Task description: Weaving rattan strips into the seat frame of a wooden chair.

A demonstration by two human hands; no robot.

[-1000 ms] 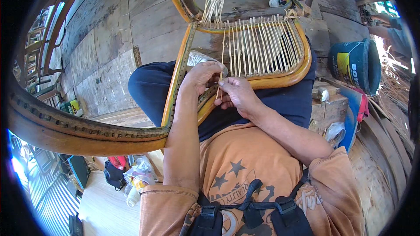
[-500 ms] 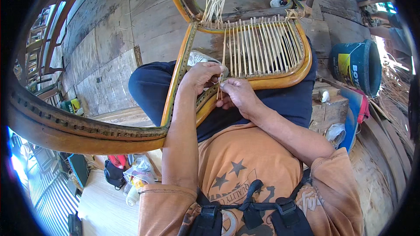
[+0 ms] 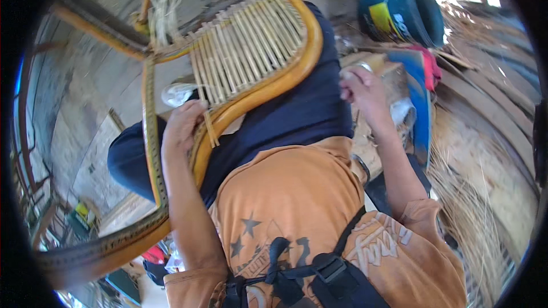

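Across my lap rests a curved rattan chair frame with a row of thin rattan strips running side by side over one section. My left hand is at the near end of that row, its fingers closed around loose rattan strips whose ends stick out below. Off to the right, away from the frame, my right hand is raised with its fingers curled together. Close behind it is a small white object; whether the fingers touch it or hold anything is unclear.
A dark bucket stands at the far right, beside a blue board and red cloth. Long pale strands lie at the right. A bundle of loose fibre hangs at the frame's far corner.
My right hand has left the strips and swung out to the right. My left hand stays at the strips. The whole view has turned toward the right and is partly blurred.
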